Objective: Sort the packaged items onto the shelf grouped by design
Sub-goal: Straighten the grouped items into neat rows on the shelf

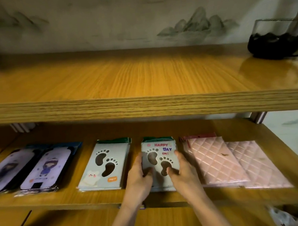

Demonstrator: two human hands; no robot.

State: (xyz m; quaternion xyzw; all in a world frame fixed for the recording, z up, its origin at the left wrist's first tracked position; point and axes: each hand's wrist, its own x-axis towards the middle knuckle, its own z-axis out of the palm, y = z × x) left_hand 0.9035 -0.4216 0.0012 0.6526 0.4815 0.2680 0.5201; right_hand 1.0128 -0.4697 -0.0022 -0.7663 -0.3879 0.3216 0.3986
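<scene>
Your left hand [138, 176] and right hand [185, 172] held the footprint packet [159, 149] from its two sides, thumbs pressed on its front. It lay on the lower shelf [65, 197], between the grey footprint pile [104, 167] and the pink quilted packets [221, 160]. The cartoon-girl packets [46, 168] lay at the far left.

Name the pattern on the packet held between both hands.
Two dark footprints on the grey packet; head view.

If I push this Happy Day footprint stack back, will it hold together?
Likely stiff: the footprint stack lies flat between left hand and right hand. Glossy wrappers probably slip, so layers may fan like the pink quilted packs.
</scene>
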